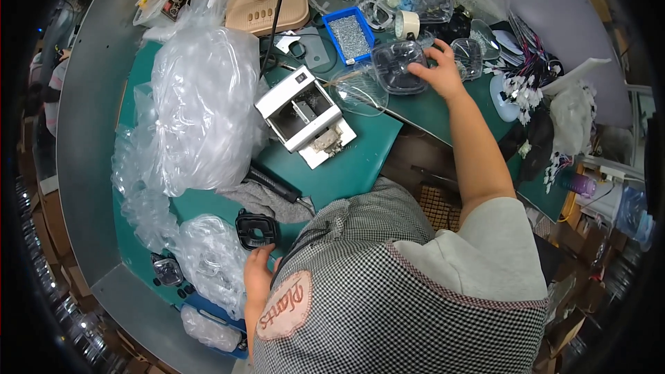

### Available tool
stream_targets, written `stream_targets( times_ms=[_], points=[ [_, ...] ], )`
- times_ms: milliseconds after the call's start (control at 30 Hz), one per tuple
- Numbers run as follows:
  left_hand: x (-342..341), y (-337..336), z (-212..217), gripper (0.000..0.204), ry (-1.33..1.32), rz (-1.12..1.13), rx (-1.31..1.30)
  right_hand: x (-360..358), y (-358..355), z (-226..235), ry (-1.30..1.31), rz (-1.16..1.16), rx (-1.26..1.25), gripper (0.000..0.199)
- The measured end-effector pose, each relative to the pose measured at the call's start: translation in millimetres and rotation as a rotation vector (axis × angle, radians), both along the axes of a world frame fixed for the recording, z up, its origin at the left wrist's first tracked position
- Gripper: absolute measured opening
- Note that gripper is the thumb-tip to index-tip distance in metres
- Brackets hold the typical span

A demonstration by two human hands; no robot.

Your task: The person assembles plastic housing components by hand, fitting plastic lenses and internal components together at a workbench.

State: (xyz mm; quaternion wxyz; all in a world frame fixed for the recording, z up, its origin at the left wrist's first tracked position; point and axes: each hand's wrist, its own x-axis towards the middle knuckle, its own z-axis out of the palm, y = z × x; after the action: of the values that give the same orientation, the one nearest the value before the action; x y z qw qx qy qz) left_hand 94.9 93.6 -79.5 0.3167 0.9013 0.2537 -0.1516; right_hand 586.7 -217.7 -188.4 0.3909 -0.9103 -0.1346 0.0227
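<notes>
"On the right of the green bench (346, 166), what's your right hand (438, 71) at?"

"Its fingers are spread, the thumb over the edge of a clear plastic container (391, 73). My left hand (259, 273) is by the near edge of a black plastic housing (247, 225); whether it grips, I can't tell."

"What's in the way?"

"A white machine (287, 93) between my hands, grey cloth (277, 202) beside the housing, a bulging clear bag (204, 97) leftward. Farther out: a blue tray (359, 59) and wire bundles (523, 90)."
</notes>
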Motion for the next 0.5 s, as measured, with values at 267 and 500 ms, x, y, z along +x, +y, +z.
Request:
stream_targets(
  times_ms=[267,500],
  points=[
    [-15,-1,-3,0.036,-0.114,0.083,0.025,-7,22,13,0.173,0.076,0.019,0.061],
    [-55,-7,-16,0.034,-0.143,0.103,0.011,-30,28,12,0.055,0.171,-0.050,0.062]
  ],
)
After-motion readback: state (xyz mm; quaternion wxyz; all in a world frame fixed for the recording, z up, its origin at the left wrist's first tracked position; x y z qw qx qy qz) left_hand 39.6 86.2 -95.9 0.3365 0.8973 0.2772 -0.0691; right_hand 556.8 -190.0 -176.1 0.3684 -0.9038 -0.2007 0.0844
